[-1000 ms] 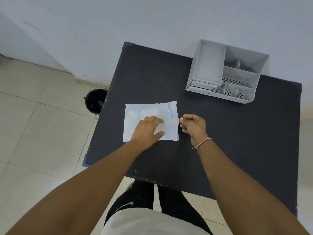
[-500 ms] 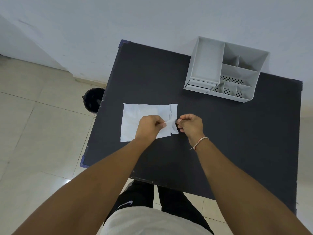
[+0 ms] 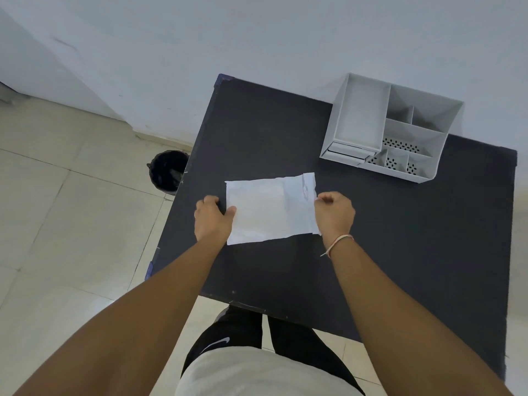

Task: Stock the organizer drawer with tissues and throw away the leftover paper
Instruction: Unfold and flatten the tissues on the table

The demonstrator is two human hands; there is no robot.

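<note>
Hands pinching white tissue [image 3: 268, 208] edges, left [image 3: 213, 217], right [image 3: 334, 211]

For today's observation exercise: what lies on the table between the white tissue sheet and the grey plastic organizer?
Nothing: in the head view, only bare black tabletop separates the white tissue sheet from the grey plastic organizer.

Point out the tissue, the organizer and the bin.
tissue [image 3: 268, 210], head view, middle of the flat sheet.
organizer [image 3: 360, 118], head view, floor of the large left compartment.
bin [image 3: 167, 172], head view, dark inside, on the floor left of the table.
</note>
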